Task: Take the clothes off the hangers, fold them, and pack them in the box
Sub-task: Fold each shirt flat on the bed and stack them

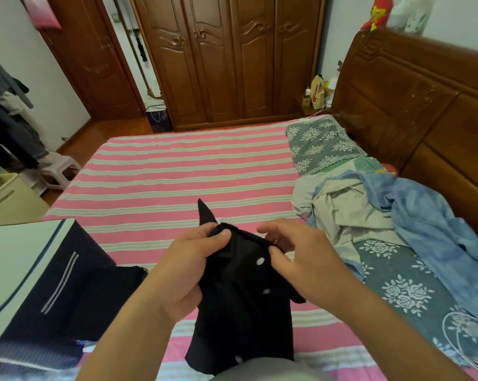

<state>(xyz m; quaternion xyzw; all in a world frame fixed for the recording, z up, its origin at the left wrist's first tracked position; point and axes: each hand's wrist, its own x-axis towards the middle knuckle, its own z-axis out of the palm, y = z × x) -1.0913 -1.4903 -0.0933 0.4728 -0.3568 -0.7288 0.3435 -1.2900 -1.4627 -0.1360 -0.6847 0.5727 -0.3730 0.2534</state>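
Observation:
I hold a black shirt (243, 306) with white buttons above the near edge of the bed. My left hand (189, 266) grips its collar area on the left side. My right hand (295, 254) pinches the fabric beside the top button. The shirt hangs down toward my lap, with one collar tip pointing up. A dark navy fabric box (67, 292) with white stripes and a raised white lid (15, 268) sits open at the lower left. No hanger is visible in the shirt.
The bed has a pink striped sheet (177, 174). A pile of blue and beige clothes (375, 213) lies at the right beside a floral pillow (320, 144). A wooden headboard (413, 105) stands on the right, a wardrobe (227, 59) behind, and hanging clothes (4, 127) at far left.

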